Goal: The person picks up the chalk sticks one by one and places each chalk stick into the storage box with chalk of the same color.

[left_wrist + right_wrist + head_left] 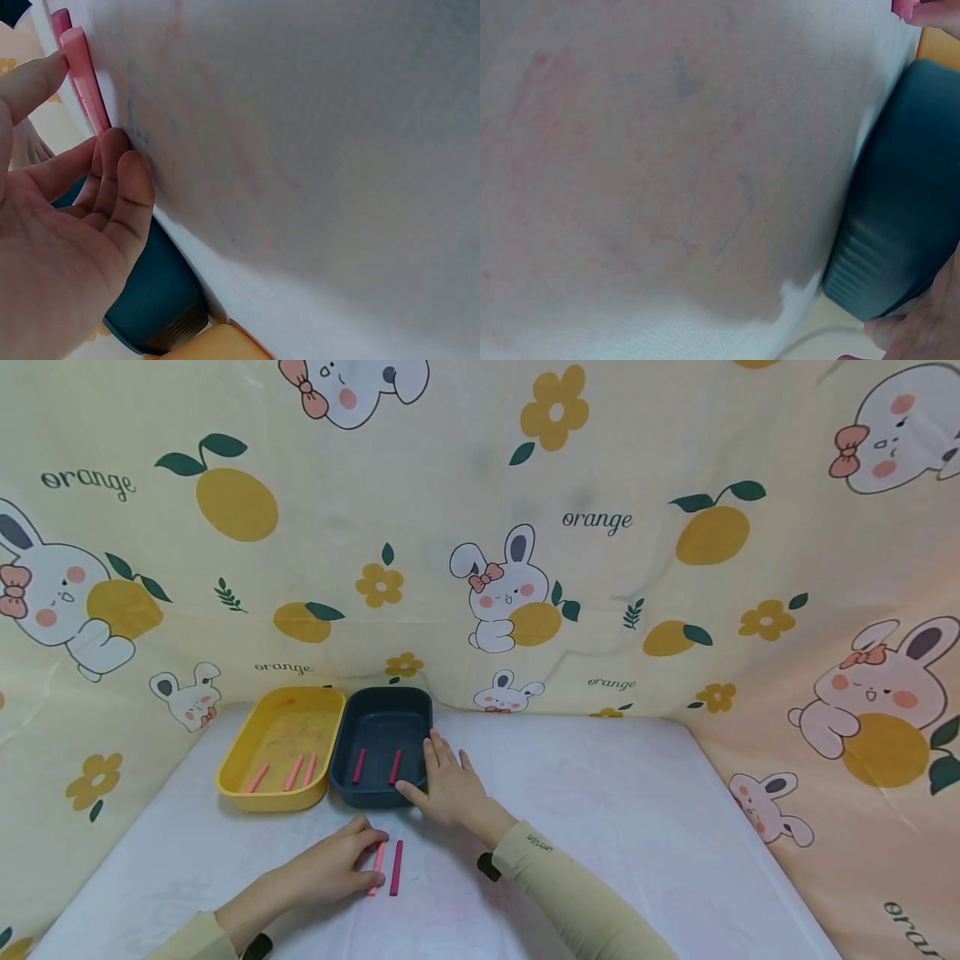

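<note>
My left hand (335,862) pinches a slim light pink stick (378,857) lengthwise on the table, thumb at its near end and fingertips at its far end. Just right of it lies a dark pink stick (396,868). In the left wrist view the light pink stick (85,79) lies in front of the darker one. My right hand (453,789) rests on the right rim of a dark blue tray (386,800), fingers straight along the side and thumb over the front corner. Two dark pink sticks (359,766) lie inside that tray.
A yellow tray (273,802) touches the dark blue tray's left side and holds three light pink sticks (293,772). Behind both trays hangs a patterned cloth (450,677). Faint pink and blue smudges mark the white table (682,187).
</note>
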{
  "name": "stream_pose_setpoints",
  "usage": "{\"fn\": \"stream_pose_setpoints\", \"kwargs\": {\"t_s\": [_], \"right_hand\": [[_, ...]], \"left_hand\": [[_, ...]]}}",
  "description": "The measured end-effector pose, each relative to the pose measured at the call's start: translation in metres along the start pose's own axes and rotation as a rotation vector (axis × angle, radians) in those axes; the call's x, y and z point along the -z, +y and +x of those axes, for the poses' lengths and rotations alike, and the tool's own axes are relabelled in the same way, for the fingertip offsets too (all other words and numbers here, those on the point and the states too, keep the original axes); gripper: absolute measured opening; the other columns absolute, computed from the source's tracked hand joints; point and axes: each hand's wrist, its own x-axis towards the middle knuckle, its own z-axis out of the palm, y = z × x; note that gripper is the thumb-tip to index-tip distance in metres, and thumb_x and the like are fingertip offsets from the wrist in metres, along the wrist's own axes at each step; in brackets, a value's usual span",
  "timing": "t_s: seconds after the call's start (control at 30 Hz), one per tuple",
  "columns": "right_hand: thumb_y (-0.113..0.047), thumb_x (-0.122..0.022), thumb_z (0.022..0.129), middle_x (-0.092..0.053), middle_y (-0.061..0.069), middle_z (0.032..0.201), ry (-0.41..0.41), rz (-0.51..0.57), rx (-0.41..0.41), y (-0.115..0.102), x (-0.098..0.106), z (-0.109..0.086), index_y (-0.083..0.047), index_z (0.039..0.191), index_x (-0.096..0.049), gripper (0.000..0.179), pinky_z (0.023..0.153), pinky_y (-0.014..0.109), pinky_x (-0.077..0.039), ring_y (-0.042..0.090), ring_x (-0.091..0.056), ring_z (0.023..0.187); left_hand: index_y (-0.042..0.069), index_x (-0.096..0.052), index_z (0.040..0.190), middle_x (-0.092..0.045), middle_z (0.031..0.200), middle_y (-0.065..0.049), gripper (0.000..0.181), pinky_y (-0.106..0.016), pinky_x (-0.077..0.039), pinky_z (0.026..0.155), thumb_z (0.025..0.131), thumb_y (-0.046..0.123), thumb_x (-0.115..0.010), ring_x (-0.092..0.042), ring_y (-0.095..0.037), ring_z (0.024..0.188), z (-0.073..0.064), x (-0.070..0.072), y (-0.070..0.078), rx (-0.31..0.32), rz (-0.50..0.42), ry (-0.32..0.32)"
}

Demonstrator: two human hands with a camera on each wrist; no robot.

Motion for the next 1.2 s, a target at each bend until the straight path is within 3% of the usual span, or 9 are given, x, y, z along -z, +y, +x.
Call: {"fn": "stream_pose_setpoints", "kwargs": {"t_s": [0.23, 0.7, 0.97, 1.2], "right_hand": [[-0.077, -0.029, 0.100, -0.007, 0.011, 0.175, 0.006, 0.013, 0.006, 0.0002, 0.0001, -0.0004, -0.004, 0.166, -0.016, 0.100, 0.125, 0.055, -0.018, 0.026, -0.017, 0.159], [-0.077, -0.029, 0.100, -0.007, 0.011, 0.174, 0.010, 0.007, 0.002, -0.0012, 0.0009, 0.0001, -0.004, 0.166, -0.015, 0.100, 0.125, 0.055, -0.019, 0.026, -0.017, 0.159], [-0.078, -0.028, 0.099, -0.007, 0.011, 0.174, 0.008, 0.009, -0.001, 0.0001, -0.0017, 0.0011, -0.004, 0.166, -0.016, 0.100, 0.125, 0.055, -0.019, 0.026, -0.018, 0.159], [-0.078, -0.029, 0.099, -0.009, 0.011, 0.174, 0.011, 0.003, -0.002, -0.0003, -0.0007, 0.0002, -0.004, 0.166, -0.017, 0.100, 0.125, 0.056, -0.021, 0.026, -0.019, 0.159]], "left_hand": [[0.007, -0.067, 0.127, -0.051, 0.101, -0.001, 0.054, -0.031, -0.044, 0.073, 0.085, 0.035, -0.087, -0.050, -0.016, 0.087, -0.0009, 0.0004, 0.0007, -0.006, -0.036, 0.004], [0.005, -0.063, 0.128, -0.054, 0.111, -0.003, 0.056, -0.025, -0.049, 0.073, 0.082, 0.023, -0.090, -0.054, -0.019, 0.095, -0.0033, -0.0016, 0.0030, -0.035, -0.202, 0.043], [0.002, -0.061, 0.126, -0.056, 0.109, -0.004, 0.050, -0.023, -0.054, 0.071, 0.084, 0.012, -0.087, -0.060, -0.020, 0.095, -0.0038, -0.0051, 0.0025, -0.061, -0.325, 0.063], [0.002, -0.061, 0.127, -0.056, 0.109, -0.005, 0.047, -0.024, -0.055, 0.071, 0.086, 0.007, -0.083, -0.061, -0.021, 0.095, -0.0026, -0.0070, 0.0023, -0.054, -0.357, 0.078]]}}
